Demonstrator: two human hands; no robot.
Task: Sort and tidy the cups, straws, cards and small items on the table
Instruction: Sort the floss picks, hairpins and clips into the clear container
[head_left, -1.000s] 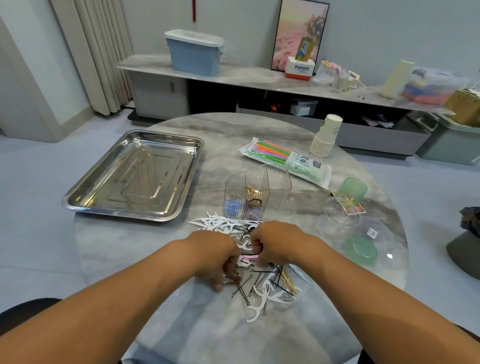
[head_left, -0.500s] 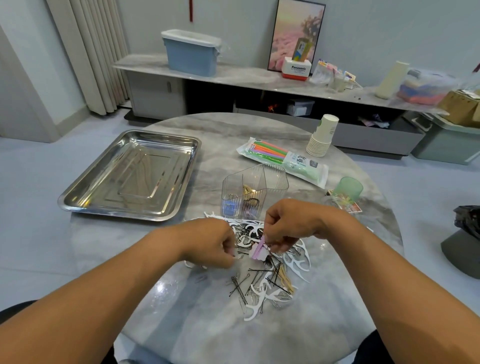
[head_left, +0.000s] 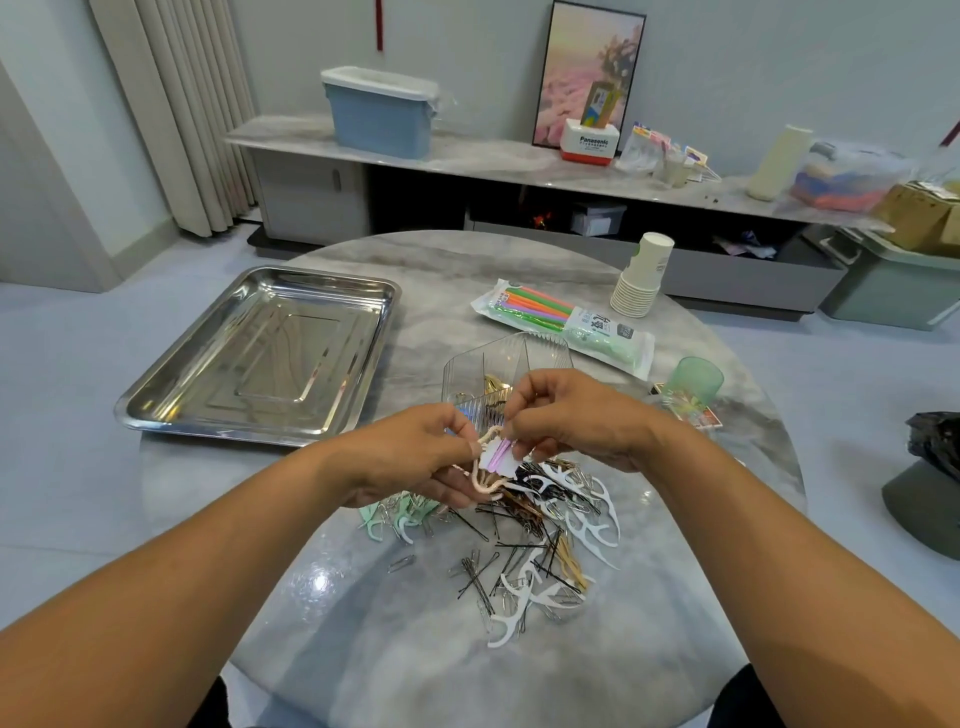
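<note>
Both hands work just above the pile of small items (head_left: 524, 530) on the tabletop (head_left: 363, 649), near side of the clear organizer (head_left: 506, 374). Left hand (head_left: 415, 462) has fingers curled, pinching a cream coiled hair tie (head_left: 485, 486); right hand (head_left: 566, 421) pinches a small white-and-pink card or clip (head_left: 498, 457) that touches the tie. Hard to say if tie and card are tangled or just overlapping, fingers cover the join. Hair tie looks soft and springy, very light, will stretch if pulled; best held by the loop itself. Card piece is thin and light, bends easily; hold by the edge. Pile below the hands mixes white floss picks (head_left: 592, 525), black bobby pins (head_left: 478, 582), paper clips and some mint-green picks (head_left: 389, 519) on the organizer's left-near side; all tiny, light, slippery on the glossy marble, prone to snagging each other, so pick one by one at the stiff handle or pin end. Organizer itself is rigid, thin-walled plastic, already holding a few dark and gold bits, directly behind the hands, open top reachable. Steel tray (head_left: 260, 358) sits left of the organizer, well apart. Straw pack (head_left: 563, 325) lies behind-right of the organizer, stack of paper cups (head_left: 641, 283) further behind that. Green cup (head_left: 693, 382) stands right of the organizer on some colourful cards (head_left: 696, 415). Nothing blocks the short path from hands to organizer; main nuisance is the tangled pile dragging along extra pins.
</note>
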